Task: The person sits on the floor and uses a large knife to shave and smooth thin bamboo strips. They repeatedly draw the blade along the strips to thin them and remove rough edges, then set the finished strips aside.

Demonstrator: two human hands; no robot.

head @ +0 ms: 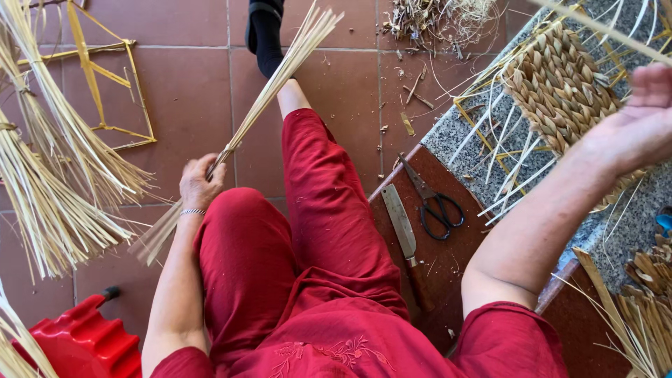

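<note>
My left hand (201,183) is closed around a bundle of pale straw strips (276,80) that slants from near my knee up past my black-socked foot. My right hand (640,119) is raised at the right edge over a partly woven basket piece (560,87) lying on a grey stone ledge (455,143); its fingers are partly cut off by the frame. Thin loose strips stick out around the weaving, and one runs across the top right by my right hand. I cannot tell whether that hand holds a strip. I sit in red clothes.
Black scissors (437,206) and a long knife (406,241) lie on the brown step. Straw bundles (49,175) and a frame of strips (112,84) are on the red tiles at left. A red plastic object (84,343) sits lower left; scraps (427,21) lie at top.
</note>
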